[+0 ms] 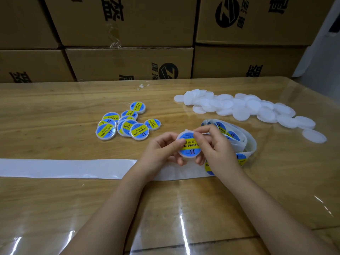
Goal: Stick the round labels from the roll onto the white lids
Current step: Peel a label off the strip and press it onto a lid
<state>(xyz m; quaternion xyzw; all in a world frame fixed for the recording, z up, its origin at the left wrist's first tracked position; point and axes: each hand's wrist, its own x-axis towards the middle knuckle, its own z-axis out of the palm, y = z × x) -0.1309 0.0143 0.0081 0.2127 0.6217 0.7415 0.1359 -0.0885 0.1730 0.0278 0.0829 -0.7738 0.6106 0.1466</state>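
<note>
One round white lid [185,134], glossy blue-yellow label [192,151], pinched by left hand [161,150] and right hand [218,150] fingers.

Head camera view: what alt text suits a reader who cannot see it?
A left hand and right hand hold a white lid bearing a blue-and-yellow round label over a wooden table. Labelled lids lie to the left, bare lids to the right, the label roll nearby.
</note>
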